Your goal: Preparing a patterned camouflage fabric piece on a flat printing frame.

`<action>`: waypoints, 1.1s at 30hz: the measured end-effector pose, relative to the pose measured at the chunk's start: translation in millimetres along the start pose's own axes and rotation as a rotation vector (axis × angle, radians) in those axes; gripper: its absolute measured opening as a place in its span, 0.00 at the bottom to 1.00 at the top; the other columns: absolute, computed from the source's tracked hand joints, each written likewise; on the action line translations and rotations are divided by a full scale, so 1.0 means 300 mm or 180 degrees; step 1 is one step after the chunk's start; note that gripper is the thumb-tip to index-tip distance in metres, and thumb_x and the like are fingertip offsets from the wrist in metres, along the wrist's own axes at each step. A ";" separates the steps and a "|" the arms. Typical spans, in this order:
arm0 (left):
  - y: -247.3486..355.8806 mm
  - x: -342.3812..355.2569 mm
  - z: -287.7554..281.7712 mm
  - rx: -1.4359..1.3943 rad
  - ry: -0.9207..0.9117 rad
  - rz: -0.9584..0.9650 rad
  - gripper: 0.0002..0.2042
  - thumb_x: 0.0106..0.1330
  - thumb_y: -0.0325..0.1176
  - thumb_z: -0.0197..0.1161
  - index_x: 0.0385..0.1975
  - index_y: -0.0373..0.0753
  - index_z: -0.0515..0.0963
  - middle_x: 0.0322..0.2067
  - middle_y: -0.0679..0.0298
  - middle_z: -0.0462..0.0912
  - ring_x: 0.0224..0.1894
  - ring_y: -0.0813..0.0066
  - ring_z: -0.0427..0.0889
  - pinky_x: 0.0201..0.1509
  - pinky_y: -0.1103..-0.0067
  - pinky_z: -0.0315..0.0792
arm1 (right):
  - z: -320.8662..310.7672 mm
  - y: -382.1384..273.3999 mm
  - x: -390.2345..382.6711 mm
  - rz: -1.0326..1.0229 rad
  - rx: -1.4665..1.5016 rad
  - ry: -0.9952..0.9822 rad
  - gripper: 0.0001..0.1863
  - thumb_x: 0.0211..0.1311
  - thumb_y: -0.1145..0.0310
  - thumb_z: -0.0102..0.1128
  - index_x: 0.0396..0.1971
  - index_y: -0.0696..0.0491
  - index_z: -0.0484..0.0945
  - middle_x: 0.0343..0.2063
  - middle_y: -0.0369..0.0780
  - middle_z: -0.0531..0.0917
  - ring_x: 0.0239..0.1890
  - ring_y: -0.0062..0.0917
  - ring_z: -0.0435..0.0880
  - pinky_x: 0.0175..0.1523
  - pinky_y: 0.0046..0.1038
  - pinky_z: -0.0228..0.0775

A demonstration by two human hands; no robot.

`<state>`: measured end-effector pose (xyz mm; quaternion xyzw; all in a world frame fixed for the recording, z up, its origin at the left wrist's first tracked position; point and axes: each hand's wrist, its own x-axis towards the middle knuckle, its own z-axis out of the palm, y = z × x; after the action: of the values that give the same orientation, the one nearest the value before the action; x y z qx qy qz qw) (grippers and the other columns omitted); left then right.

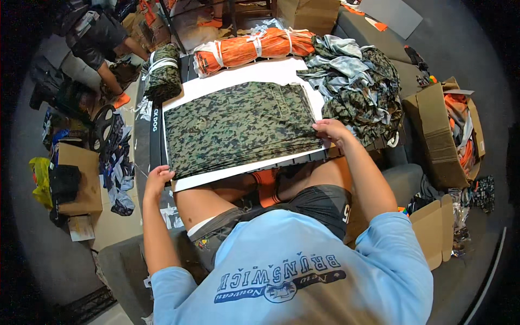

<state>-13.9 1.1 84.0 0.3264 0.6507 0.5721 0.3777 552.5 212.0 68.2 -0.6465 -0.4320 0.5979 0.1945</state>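
Note:
A flat stack of green camouflage cloth pieces (238, 124) lies in front of me on a white board (200, 183). Its layered edges show along the near side. My left hand (160, 177) pinches the stack's near left corner between thumb and fingers. On the opposite side, my right hand (331, 131) grips the right edge close to the near corner, fingers closed on the cloth. A faint rectangular outline marks the top piece near its far right. How many layers each hand holds is hidden.
Beyond the board lies an orange cloth bundle (254, 50) tied with white strips. A rolled camouflage bundle (163, 73) is at far left, a loose camouflage heap (360, 86) at right. Cardboard boxes (433, 132) flank the table. Another person's leg (111, 78) shows at upper left.

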 end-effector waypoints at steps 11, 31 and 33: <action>0.230 0.215 -0.042 -0.0325 0.0013 0.0380 0.13 0.69 0.44 0.65 0.40 0.41 0.80 0.27 0.71 0.77 0.26 0.84 0.71 0.30 0.86 0.61 | 0.020 -0.322 0.016 -0.1054 -0.0002 0.0008 0.08 0.72 0.58 0.56 0.40 0.45 0.78 0.31 0.32 0.80 0.26 0.15 0.75 0.27 0.17 0.59; 0.842 0.616 -0.131 -0.0935 -0.0168 0.1315 0.14 0.67 0.46 0.68 0.37 0.41 0.80 0.24 0.71 0.76 0.22 0.85 0.70 0.26 0.88 0.58 | -0.129 -1.002 -0.073 -0.2182 0.0450 0.0413 0.15 0.72 0.53 0.58 0.44 0.50 0.78 0.26 0.31 0.76 0.26 0.13 0.72 0.32 0.17 0.61; 0.861 0.582 -0.106 -0.0977 -0.0170 0.1370 0.14 0.67 0.47 0.69 0.37 0.41 0.80 0.23 0.71 0.76 0.21 0.85 0.69 0.25 0.88 0.58 | -0.125 -0.991 -0.059 -0.2587 0.0756 0.0298 0.16 0.72 0.53 0.58 0.45 0.51 0.78 0.26 0.31 0.76 0.26 0.13 0.72 0.32 0.17 0.62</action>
<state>-130.9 168.9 321.4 0.4112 0.4618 0.7225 0.3094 492.5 371.8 315.2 -0.4231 -0.5705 0.4883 0.5070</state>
